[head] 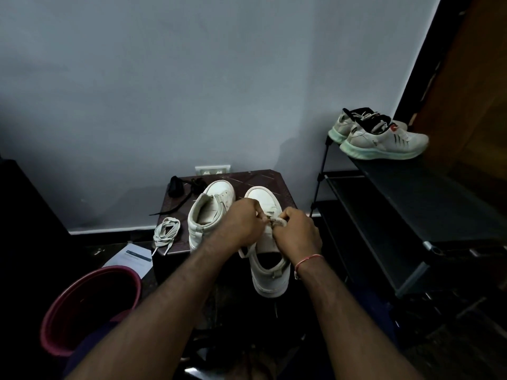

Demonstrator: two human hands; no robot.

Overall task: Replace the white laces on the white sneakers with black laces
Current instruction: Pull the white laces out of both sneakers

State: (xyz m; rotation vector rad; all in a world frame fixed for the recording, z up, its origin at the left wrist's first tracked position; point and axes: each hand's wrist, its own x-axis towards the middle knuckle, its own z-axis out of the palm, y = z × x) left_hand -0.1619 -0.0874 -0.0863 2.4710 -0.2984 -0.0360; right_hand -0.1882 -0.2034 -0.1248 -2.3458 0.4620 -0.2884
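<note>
The left sneaker (211,212) is unlaced, loose lace (166,233) beside it; left hand (241,223) and right hand (297,233) grip the white lace (278,221) of the right sneaker (270,274); black laces (178,187) unused.

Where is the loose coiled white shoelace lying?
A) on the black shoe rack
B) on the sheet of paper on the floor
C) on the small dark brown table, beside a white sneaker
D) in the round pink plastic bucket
C: the coiled white shoelace lies on the small dark brown table, just left of the left-hand white sneaker.
</note>
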